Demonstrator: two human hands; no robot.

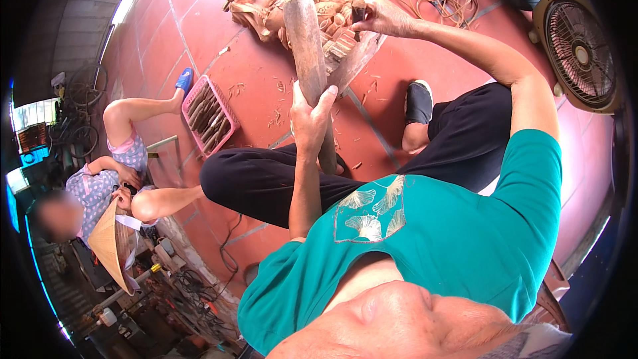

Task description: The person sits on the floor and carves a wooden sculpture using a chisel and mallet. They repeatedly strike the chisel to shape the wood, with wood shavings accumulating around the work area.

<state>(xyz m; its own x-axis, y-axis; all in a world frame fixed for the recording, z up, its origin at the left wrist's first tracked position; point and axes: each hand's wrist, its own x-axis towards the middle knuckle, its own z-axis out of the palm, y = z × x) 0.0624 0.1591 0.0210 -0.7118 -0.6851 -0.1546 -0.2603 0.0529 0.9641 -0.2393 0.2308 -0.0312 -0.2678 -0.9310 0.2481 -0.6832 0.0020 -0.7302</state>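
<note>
Carved wood on a red tiled floor. The carving lies on the tiles in front of the seated person; its uneven form probably calls for firm support, lest it rock. The wooden club rises in front of it, thick end uppermost; any blow is best kept short and square. The left hand is closed round the club's lower part, thumb along the wood, forearm rising steeply from the lap. The right hand, reached far forward with elbow bent outward, pinches a small dark tool at the carving's right end. The tool, perhaps a chisel, is too small to judge; its tip should be seated before any force is applied.
</note>
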